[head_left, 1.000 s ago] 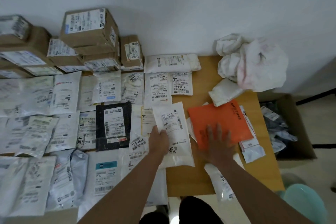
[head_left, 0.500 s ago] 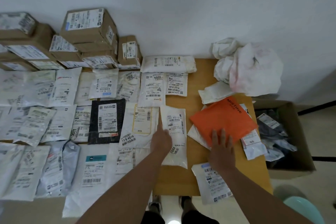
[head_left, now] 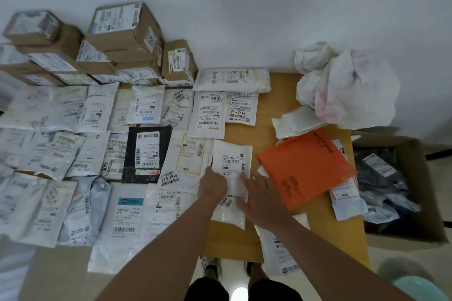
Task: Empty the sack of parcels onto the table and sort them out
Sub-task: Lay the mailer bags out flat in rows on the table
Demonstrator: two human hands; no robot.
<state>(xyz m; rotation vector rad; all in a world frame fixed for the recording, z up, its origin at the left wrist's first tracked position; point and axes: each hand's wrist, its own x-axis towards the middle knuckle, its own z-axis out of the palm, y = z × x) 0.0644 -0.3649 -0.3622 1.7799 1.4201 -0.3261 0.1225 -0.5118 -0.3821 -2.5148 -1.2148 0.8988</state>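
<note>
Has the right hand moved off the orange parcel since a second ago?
Yes. The right hand has slid left off the orange parcel and now rests on the white mailer beside it.

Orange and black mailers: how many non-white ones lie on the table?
2: the orange mailer at the table's right, beside the right hand; the black mailer mid-table among white ones. Others may lie hidden underneath.

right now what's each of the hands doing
Left hand: holds the white parcel by its edge.
Right hand: open, fingers flat on the same parcel.
</note>
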